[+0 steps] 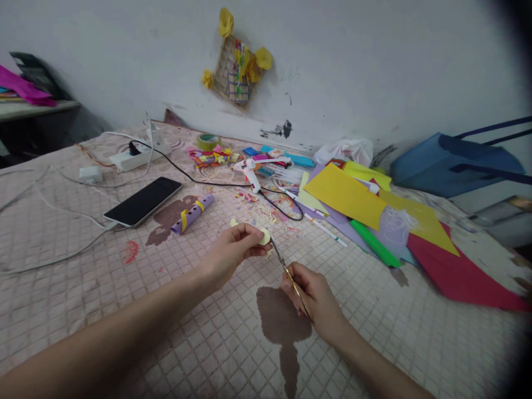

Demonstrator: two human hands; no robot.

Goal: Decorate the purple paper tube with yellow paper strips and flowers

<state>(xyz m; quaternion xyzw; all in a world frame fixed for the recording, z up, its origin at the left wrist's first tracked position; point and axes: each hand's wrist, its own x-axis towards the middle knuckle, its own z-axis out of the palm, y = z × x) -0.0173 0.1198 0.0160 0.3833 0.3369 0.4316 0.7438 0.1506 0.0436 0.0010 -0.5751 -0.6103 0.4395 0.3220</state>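
Between the thumb and fingers of my left hand point(236, 249) is a small pale yellow paper piece point(265, 237) with a rounded edge. My right hand point(310, 291) grips a pair of scissors point(294, 284) with gold-coloured handles. The blades point up and left and reach the paper's right edge; whether they are apart I cannot tell. Another pale yellow scrap point(233, 222) lies just beyond my left hand. Further left on the table rests a rolled purple paper tube point(193, 214) with dark dots and yellow bands.
A phone point(143, 201) on a white cable lies at left, near a power strip point(139, 157). A white glue gun point(250, 174) with a black cord stands beyond my hands among paper scraps. Coloured sheets point(344, 191) are piled at right, beside a blue bag point(449, 163).
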